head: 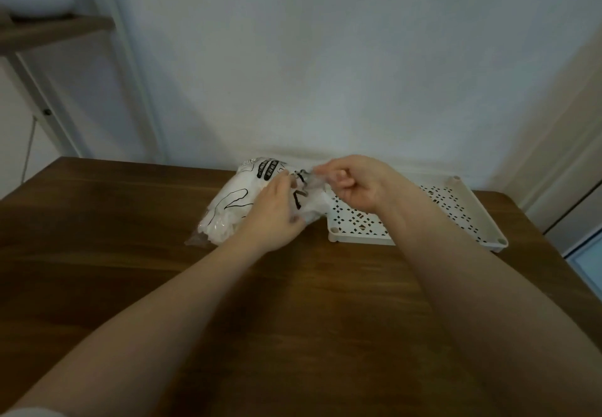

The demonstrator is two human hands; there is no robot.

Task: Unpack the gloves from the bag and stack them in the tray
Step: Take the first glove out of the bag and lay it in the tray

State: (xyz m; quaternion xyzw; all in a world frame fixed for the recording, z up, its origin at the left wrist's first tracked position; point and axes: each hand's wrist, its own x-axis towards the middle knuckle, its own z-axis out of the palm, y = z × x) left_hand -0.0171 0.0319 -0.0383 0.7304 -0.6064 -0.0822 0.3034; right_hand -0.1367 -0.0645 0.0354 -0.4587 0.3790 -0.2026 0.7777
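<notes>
A clear plastic bag (234,208) printed with black lettering and a hand outline lies on the wooden table, stuffed with white gloves. My left hand (272,213) grips the bag's right end, fingers curled into the plastic. My right hand (353,182) pinches the bag's opening edge just above and to the right, lifted slightly. The cream perforated tray (456,211) sits right of the bag, its near left corner touching the bag; my right wrist hides part of it. No glove is outside the bag.
The brown wooden table (293,302) stretches toward me. A white wall stands close behind the bag and tray. A wooden shelf (49,30) with a white appliance is at upper left. The table's right edge runs beside the tray.
</notes>
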